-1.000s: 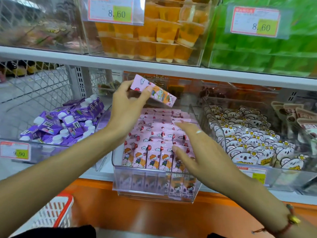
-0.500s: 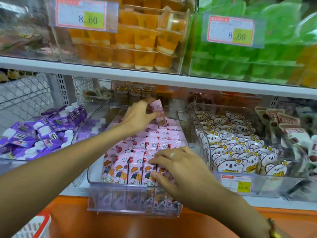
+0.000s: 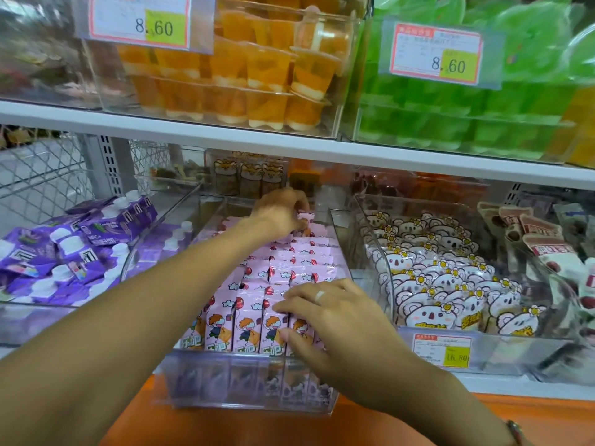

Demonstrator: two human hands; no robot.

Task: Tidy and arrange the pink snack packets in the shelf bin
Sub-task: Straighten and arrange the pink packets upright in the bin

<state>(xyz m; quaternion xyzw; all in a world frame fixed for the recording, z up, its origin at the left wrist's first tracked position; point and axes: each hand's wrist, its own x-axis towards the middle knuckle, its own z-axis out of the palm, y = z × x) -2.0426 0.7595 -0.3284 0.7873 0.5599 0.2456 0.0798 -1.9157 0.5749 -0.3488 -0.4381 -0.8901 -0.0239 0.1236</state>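
Head view: left hand (image 3: 280,211) seemingly pinches back pink packet (image 3: 305,220) (bin (image 3: 244,381) full).

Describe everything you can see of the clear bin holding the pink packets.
The clear bin looks like transparent plastic, with a low front wall and sloping side walls. It sits on the lower shelf, its front past the edge. Upright pink packets fill it. The left hand reaches its back; the right hand rests on front packets.

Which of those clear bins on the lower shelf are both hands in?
The middle bin, holding pink snack packets. Left hand reaches its back, right hand rests on its front rows; purple and koala bins flank it.
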